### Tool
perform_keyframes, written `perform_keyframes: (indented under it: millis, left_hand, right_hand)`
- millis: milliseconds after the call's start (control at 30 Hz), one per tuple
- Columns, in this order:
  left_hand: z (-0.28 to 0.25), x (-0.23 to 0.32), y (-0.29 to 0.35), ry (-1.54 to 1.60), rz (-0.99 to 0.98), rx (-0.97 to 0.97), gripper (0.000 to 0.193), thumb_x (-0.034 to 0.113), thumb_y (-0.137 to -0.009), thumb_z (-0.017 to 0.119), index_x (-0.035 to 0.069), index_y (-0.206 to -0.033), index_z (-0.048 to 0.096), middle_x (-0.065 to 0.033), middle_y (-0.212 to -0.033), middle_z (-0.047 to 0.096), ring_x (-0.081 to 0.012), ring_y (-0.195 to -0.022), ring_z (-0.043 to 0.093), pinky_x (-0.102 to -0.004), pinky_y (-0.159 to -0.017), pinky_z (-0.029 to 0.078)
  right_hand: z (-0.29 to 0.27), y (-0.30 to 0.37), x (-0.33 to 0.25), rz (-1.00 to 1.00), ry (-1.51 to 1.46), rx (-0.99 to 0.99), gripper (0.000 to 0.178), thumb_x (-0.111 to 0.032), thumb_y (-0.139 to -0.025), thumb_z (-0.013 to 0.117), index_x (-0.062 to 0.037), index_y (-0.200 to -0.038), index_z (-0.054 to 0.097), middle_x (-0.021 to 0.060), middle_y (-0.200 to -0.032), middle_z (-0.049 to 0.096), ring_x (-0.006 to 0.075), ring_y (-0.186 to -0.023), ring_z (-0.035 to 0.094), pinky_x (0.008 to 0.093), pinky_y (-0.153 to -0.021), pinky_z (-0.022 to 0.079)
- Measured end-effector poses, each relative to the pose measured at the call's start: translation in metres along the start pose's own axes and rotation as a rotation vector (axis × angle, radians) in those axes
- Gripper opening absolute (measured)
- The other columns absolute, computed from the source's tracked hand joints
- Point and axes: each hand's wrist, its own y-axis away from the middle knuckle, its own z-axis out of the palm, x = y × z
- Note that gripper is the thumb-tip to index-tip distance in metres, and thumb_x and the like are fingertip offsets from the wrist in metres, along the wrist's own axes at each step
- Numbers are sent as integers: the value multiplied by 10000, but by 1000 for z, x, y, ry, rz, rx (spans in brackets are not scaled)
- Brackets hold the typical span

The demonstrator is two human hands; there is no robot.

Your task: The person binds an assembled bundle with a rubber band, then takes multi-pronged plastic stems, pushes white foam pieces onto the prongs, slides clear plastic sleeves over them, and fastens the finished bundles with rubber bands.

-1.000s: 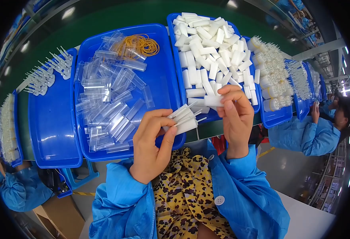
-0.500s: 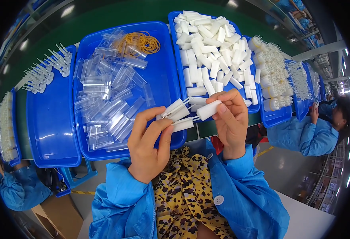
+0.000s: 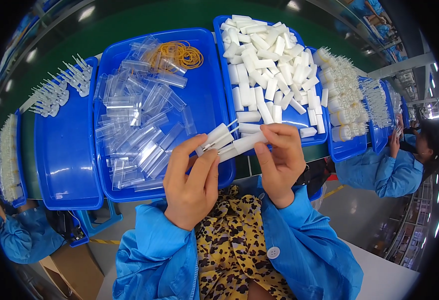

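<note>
My left hand (image 3: 192,182) is closed on a small bunch of white pieces (image 3: 217,134) with thin white rods sticking out. Between the fingertips of my right hand (image 3: 282,162) is a white foam-like cylinder (image 3: 249,143). Its near end meets the end of one piece in my left hand; how far the rod goes inside is hidden. Behind my right hand, a blue tray (image 3: 294,118) carries a heap of similar white cylinders (image 3: 274,60). Left of it, another blue tray (image 3: 202,90) holds clear plastic sleeves (image 3: 149,105) and yellow rubber bands (image 3: 177,55).
At the left, a blue tray (image 3: 67,165) has white rod-like parts (image 3: 62,87) at its far end. On the right, a tray holds stacked, banded clear-and-white bundles (image 3: 337,95). Co-workers in blue sleeves sit at both sides (image 3: 379,170). A cardboard box (image 3: 74,270) stands lower left.
My right hand has moved slightly down and left, bringing the white cylinder up against the piece in my left hand. The exposed rod between them is no longer visible.
</note>
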Motion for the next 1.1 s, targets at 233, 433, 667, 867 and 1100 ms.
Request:
perform_keyframes:
  millis: [233,433,667,867,1100]
  left_hand:
    - [1,-2,1,-55,-10,-8,152,-52,-773,672,-35,-921,641,-188,-1082,581,-321,-909,637,-333,-638,548]
    - [2,-2,3,-24,20,13,154,-60,-769,670,-42,-917,635,-190,-1069,586,-339,-935,639,-359,-715,550]
    - [2,-3,2,-20,14,18,183,-72,-759,669,-33,-934,633,-192,-1097,576,-354,-965,631,-364,-764,546]
    - [2,4,1,249,-161,-112,408,-113,-762,610,-8,-1151,551,-199,-1182,526,-372,-1061,575,-371,-804,522]
    - [-3,-1,-1,241,-193,-187,457,-131,-767,580,18,-1195,524,-184,-1207,479,-338,-1062,561,-347,-781,545]
  right_hand:
    - [3,1,-4,105,-56,-2,247,78,-827,636,36,-1069,614,130,-1092,575,159,-903,604,257,-785,489]
    - [6,0,-5,110,15,33,224,87,-816,637,35,-1034,633,132,-1070,606,173,-934,618,262,-798,487]
    - [5,2,-6,86,45,-106,221,90,-811,628,19,-1019,656,149,-1065,613,193,-915,613,273,-789,478]
    - [5,0,-7,-128,329,-12,256,55,-751,685,-8,-1000,685,144,-1125,566,194,-876,563,282,-774,467]
    - [-6,-15,-10,-244,332,-204,268,-64,-766,699,-41,-1032,684,108,-982,571,196,-815,561,284,-706,465]
